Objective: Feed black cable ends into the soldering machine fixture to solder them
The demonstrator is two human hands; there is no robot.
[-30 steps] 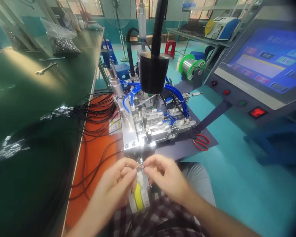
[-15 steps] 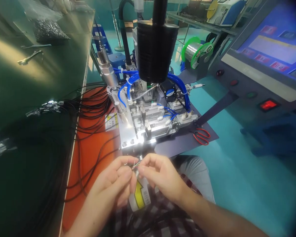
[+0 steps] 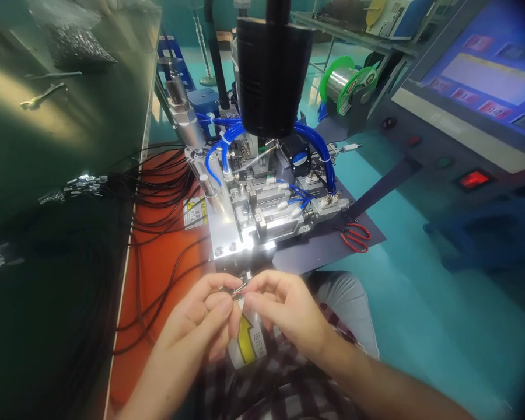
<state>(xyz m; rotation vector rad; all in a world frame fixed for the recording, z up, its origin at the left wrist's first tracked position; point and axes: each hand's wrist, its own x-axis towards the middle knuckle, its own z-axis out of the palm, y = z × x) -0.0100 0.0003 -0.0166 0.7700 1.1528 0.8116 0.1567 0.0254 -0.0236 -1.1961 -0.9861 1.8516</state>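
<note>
Between my fingertips are a few thin wires (image 3: 238,290), small and partly covered by the fingers. My left hand (image 3: 201,318) pinches them from the left, thumb against forefinger. From the right, my right hand (image 3: 284,303) closes its thumb and forefinger on their other end. Both hands are just in front of the metal machine (image 3: 262,216), above a label with a yellow arrow (image 3: 246,341). Whether a cable runs back from the wires inside my left hand is hidden.
Black cables (image 3: 166,186) cross the orange surface (image 3: 164,262) at left. Bunches of cables with shiny ends (image 3: 85,185) lie on the green table (image 3: 91,128). Red-handled cutters (image 3: 356,238) rest right of the machine, near a solder-like wire spool (image 3: 339,84) and a screen (image 3: 485,87). A black nozzle (image 3: 273,81) hangs overhead.
My view has tilted down and shifted slightly. The hands have moved a little closer together, and the wires, fanned out before, now show as a narrower bundle between the fingertips.
</note>
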